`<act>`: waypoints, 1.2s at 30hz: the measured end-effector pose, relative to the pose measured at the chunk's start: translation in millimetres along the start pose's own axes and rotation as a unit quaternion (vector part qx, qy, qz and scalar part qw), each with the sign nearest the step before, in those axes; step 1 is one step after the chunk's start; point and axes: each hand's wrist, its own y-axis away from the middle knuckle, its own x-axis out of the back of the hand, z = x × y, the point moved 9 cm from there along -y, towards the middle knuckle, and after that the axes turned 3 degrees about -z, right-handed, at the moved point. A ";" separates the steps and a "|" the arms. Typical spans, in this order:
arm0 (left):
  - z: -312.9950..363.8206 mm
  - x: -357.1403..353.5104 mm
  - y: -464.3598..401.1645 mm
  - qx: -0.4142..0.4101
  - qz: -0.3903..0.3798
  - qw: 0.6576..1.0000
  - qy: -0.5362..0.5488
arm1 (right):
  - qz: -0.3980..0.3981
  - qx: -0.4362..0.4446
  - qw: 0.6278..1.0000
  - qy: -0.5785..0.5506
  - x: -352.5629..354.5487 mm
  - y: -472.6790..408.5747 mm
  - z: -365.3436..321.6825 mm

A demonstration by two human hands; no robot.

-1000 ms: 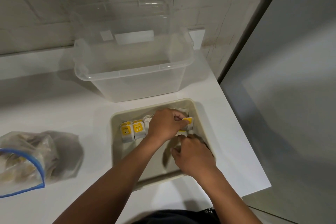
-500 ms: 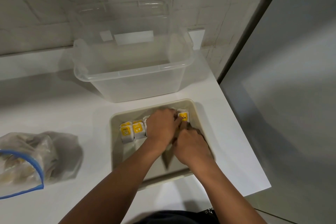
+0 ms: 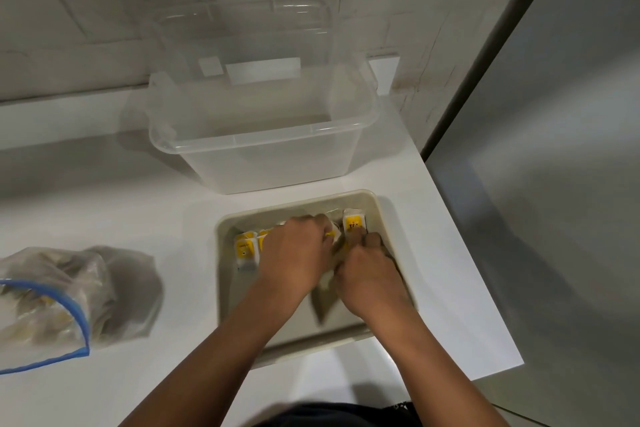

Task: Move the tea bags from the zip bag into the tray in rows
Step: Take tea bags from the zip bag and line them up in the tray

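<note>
Hands: left hand (image 3: 296,251), right hand (image 3: 369,265) in tray (image 3: 379,210) | fingers curled on tea bags (image 3: 354,221)

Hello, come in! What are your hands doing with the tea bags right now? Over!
Both hands in the beige tray: left hand and right hand pressing tea bags into the back row. Zip bag waits left, still holding bags. Nothing blocking.

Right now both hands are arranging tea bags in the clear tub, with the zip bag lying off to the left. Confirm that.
Not the clear tub. In the head view both hands work in the beige tray nearer the person; the zip bag does lie left.
</note>
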 end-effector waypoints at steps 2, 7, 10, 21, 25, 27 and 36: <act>-3.9 -7.2 6.8 -0.003 -0.030 0.999 -0.038 | 0.001 0.006 1.000 0.001 0.7 3.0 1.3; -8.1 -28.2 11.8 0.013 -0.095 0.992 -0.081 | -0.025 0.000 1.000 0.008 -8.1 4.1 3.5; -8.3 -34.3 12.6 0.026 -0.103 0.990 -0.088 | -0.028 -0.003 1.000 0.011 -12.3 3.7 5.9; -4.6 -27.2 3.6 0.014 -0.061 0.995 -0.078 | -0.047 0.057 0.997 0.015 -19.2 2.7 -12.7; -2.5 -23.2 2.3 0.000 -0.048 0.996 -0.076 | -0.049 0.063 0.997 0.018 -21.9 -0.6 -15.9; -0.5 -22.9 0.5 -0.015 -0.044 0.995 -0.084 | -0.046 0.059 0.997 0.021 -22.2 -2.7 -16.3; -2.5 -18.6 1.5 -0.026 -0.055 0.995 -0.074 | -0.035 0.064 0.997 0.014 -23.2 -11.5 -17.0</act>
